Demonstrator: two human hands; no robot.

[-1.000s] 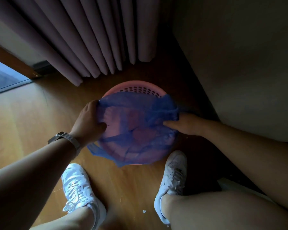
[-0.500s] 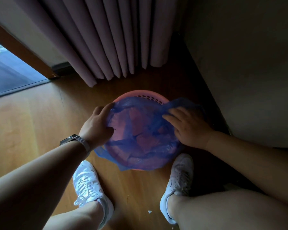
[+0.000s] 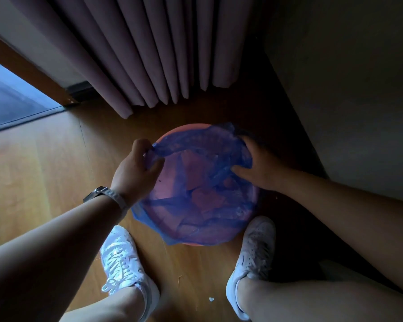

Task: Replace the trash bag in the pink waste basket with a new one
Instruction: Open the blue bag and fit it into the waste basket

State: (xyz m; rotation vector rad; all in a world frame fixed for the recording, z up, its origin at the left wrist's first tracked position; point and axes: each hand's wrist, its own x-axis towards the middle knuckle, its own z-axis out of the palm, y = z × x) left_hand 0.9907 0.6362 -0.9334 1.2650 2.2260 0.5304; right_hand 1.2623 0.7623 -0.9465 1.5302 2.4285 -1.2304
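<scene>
A round pink waste basket [image 3: 184,129] stands on the wooden floor between my feet and the curtain. A thin blue trash bag [image 3: 196,196] lines its inside and drapes over the near and left rim. My left hand [image 3: 135,170], with a watch on the wrist, pinches the bag's edge at the basket's left rim. At the right rim my right hand [image 3: 258,166] grips a bunched fold of the bag, with its fingers partly under the plastic. The far part of the pink rim shows bare.
A pleated mauve curtain [image 3: 149,54] hangs just behind the basket. A wall [image 3: 347,89] rises close on the right. My two white sneakers [image 3: 121,256] stand just in front of the basket. A glass door opening [image 3: 9,101] is at far left.
Both hands have shifted farther round the rim, pulling the bag's edge toward the far side. More of the opening is covered in blue. The camera has tilted up slightly.
</scene>
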